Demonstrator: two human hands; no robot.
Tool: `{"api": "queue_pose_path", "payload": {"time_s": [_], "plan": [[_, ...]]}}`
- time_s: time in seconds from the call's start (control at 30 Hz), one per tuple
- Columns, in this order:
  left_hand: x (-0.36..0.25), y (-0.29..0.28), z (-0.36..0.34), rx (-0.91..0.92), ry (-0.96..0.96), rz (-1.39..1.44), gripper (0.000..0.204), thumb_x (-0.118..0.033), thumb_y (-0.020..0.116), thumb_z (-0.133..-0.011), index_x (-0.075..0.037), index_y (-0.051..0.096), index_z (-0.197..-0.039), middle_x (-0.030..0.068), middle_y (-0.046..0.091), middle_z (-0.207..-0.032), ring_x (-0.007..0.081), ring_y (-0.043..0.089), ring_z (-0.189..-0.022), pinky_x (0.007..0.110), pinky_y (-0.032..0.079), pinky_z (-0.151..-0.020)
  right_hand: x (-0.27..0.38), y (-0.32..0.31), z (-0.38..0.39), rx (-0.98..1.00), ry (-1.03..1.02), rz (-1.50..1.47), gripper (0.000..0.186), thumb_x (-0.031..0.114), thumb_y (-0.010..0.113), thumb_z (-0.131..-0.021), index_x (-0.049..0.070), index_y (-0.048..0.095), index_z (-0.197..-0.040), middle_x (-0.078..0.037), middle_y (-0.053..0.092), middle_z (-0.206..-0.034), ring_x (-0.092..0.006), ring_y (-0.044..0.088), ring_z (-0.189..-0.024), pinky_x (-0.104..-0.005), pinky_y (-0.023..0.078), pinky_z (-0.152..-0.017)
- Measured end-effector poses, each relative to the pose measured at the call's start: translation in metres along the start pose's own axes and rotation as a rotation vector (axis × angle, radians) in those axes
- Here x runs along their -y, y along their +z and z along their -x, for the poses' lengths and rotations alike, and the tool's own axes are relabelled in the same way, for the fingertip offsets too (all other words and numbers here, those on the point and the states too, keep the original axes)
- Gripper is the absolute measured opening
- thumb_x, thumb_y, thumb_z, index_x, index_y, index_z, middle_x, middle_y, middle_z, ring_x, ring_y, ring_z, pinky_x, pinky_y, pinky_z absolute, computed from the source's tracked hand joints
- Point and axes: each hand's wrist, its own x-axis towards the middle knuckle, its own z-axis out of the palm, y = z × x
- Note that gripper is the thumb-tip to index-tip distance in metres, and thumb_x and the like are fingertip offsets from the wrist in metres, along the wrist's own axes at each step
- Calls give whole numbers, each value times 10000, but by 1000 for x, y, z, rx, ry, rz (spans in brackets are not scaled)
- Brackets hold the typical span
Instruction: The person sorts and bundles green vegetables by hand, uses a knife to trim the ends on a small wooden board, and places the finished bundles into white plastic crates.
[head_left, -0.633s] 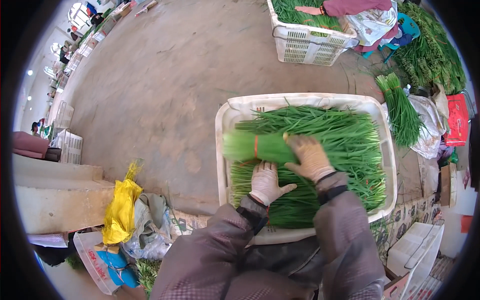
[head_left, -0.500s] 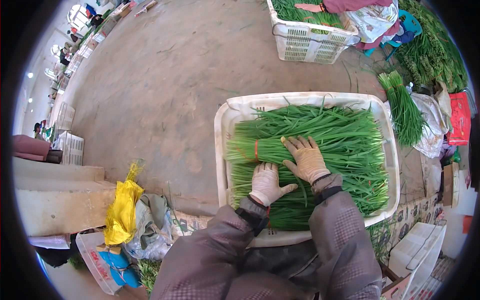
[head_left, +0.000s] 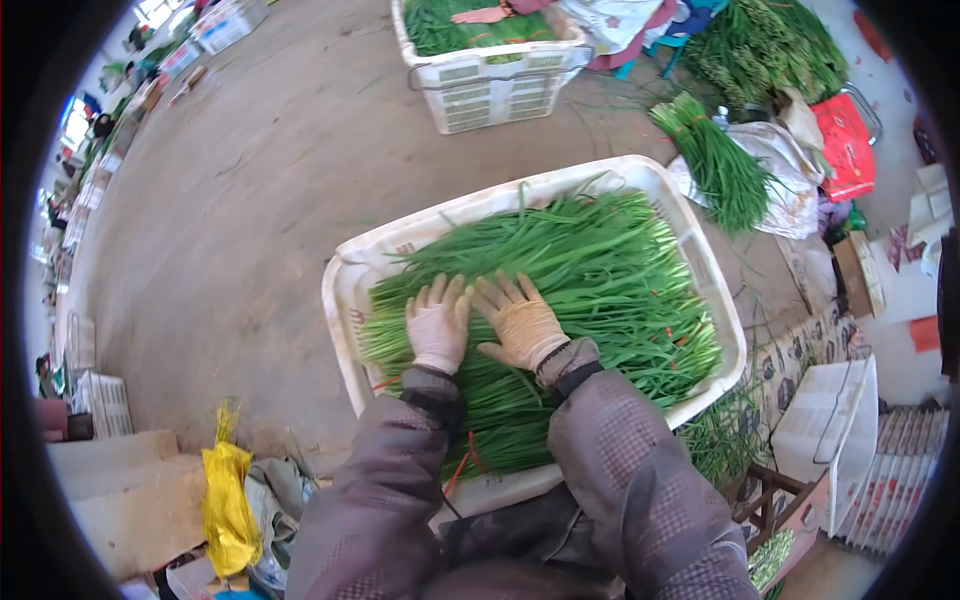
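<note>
Bundles of long green garlic chives (head_left: 600, 310) fill a white plastic crate (head_left: 346, 318) in front of me. Pale stem ends face both short sides, and thin red-orange ties show on some bundles. My left hand (head_left: 438, 325), in a whitish glove, lies flat on the chives toward the crate's left end, fingers extended. Beside it, my right hand (head_left: 522, 325), in a yellowish glove, rests on the leaves with its fingers spread. Neither hand grips anything. The undersides of both hands are hidden.
Another white crate (head_left: 490, 95) of chives stands at the far side, with a person's hand (head_left: 480, 16) over it. Right of mine, a tied chive bundle (head_left: 715, 160) lies on white sacking. A yellow bag (head_left: 228, 500) is at lower left; an empty-looking white crate (head_left: 825, 420) sits right.
My left hand has shifted forward over the chives, level with my right hand; both lie flat. The view has turned, so the crate appears tilted and farther left.
</note>
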Motion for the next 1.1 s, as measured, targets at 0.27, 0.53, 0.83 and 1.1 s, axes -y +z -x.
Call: {"api": "queue_pose_path", "payload": {"time_s": [0.27,0.53,0.83,1.1], "plan": [[4,23,-12,59,-79,-53,417,-388,535,-972,-250,563,-1365,45,567,-1355,294,513,-1232,531,352,-1065,-54,-60,113,-275,286,-62,686,403,651,-876,139,428,-1469,-139,369,-1540,-376,277,-1450,-510,170,-1199],[40,-15,-30,471,-67,600,790,-264,613,-890,-280,223,-1576,123,329,-1584,359,175,-1502,607,76,-1185,-52,-57,250,-372,469,-272,540,237,620,-899,100,500,-1408,-173,426,-1482,-392,389,-1360,-494,275,-1131],[-21,-26,-42,412,279,173,1084,-610,718,-756,-143,190,-1580,185,283,-1589,430,243,-1460,551,177,-1186,-39,-36,319,-301,519,-287,507,216,632,-881,65,532,-1354,-193,464,-1438,-395,461,-1289,-482,359,-1062],[-124,-11,-26,420,-20,-130,1085,-598,749,-737,-110,227,-1553,90,404,-1508,314,403,-1360,586,269,-1120,-22,-23,331,-369,491,-406,456,176,661,-866,26,577,-1288,-232,496,-1387,-433,520,-1197,-491,421,-1012]]}}
